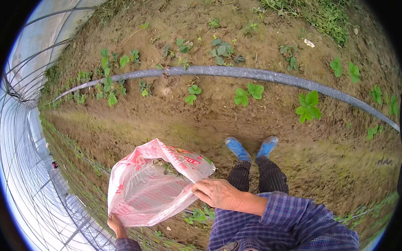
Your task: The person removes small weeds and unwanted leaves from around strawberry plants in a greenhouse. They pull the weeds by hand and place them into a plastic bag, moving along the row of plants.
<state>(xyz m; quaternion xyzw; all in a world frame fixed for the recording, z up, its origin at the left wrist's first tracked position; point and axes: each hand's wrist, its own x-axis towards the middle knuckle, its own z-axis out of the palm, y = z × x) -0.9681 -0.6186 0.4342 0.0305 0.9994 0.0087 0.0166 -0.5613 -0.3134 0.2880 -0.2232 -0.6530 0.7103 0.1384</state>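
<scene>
A white woven plastic sack (142, 167) with red printing hangs open between my two hands. My left hand (116, 224) grips its rim at the lower left corner. At the opposite side, my right hand (216, 193) pinches the rim between thumb and fingers. The sack's mouth faces up towards me, and some plant matter (171, 168) lies inside; its lower part is hidden. Just past the sack stand my feet in blue shoes (236, 149) on bare soil.
A grey irrigation hose (219, 71) runs across the bed beyond my feet. Small green seedlings (308, 106) grow on both sides of it. A heap of pulled weeds (326, 15) lies at the upper right. Greenhouse hoops and plastic sheeting (26, 164) curve along the left.
</scene>
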